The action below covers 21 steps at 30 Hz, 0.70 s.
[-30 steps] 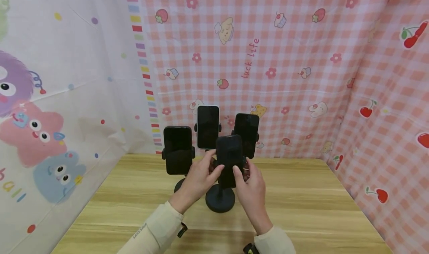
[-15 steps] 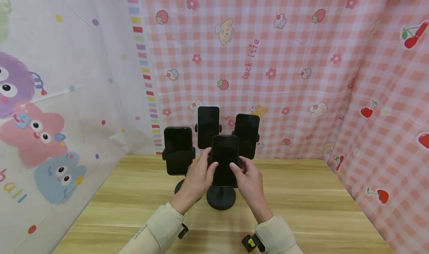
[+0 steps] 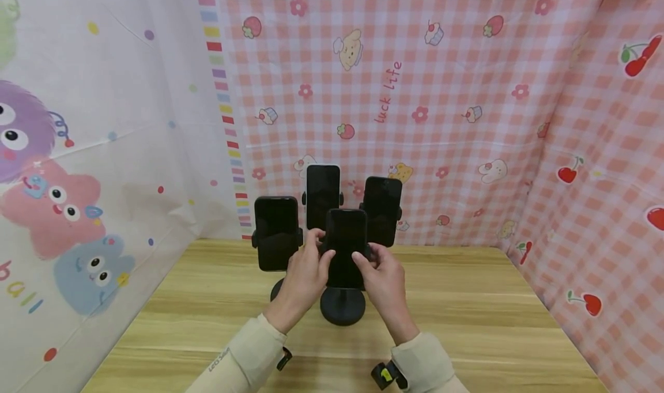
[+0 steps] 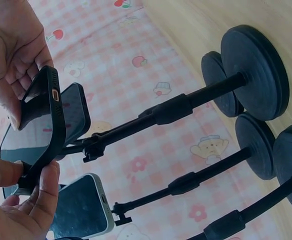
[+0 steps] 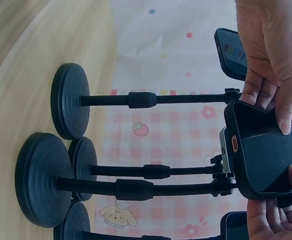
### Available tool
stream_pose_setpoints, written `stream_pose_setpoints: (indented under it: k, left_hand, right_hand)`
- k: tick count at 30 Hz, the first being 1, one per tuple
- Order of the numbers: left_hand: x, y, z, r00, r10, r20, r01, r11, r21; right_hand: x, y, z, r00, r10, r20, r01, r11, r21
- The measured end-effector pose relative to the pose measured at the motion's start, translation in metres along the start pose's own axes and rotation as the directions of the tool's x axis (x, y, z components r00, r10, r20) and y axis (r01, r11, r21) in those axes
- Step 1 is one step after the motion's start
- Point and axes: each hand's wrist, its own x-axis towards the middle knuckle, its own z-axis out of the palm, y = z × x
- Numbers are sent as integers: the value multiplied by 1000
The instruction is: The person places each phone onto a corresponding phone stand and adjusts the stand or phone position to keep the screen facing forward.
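Note:
A black-cased smartphone (image 3: 346, 249) stands upright and screen outward on the front black phone stand (image 3: 343, 306). My left hand (image 3: 307, 271) grips its left edge, thumb on the front and fingers reaching behind; in the left wrist view this hand (image 4: 23, 200) is at the bottom. From the other side my right hand (image 3: 385, 278) holds the right edge in a like pinch, seen low in the right wrist view as a hand (image 5: 276, 220). The stand's side clamps are mostly hidden by the fingers.
Close behind stand more phones on stands: a black phone (image 3: 276, 233) at left, a white-edged phone (image 3: 323, 196) at the back and a dark phone (image 3: 383, 211) at right. All rest on a wooden table (image 3: 467, 324), with a checked cloth (image 3: 467, 64) behind.
The front phone has turned to face more squarely forward and shifted slightly left, with both hands keeping hold of it. The other phones stay in place.

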Motion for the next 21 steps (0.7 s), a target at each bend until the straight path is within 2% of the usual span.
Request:
stream_pose_setpoints:
  k: [6,11,16,21]
  left_hand:
    - [1,0,0,1000,-20,19,20,1000,-11]
    - [-6,-1,-1,997,-39,68,42,998,-42]
    - [-21,-5,-3,991,-97,91,99,995,-27]
    - [-46,-21,-6,984,-89,153,85,996,33]
  right_hand:
    - [2,1,-1,1000,0,0,0,1000,-19]
    - [0,5,-4,999,-24,27,25,999,-25]
    - [-5,12,-13,998,-27,56,29,999,-34]
    - [-7,24,-27,998,-51,30,52,997,-52]
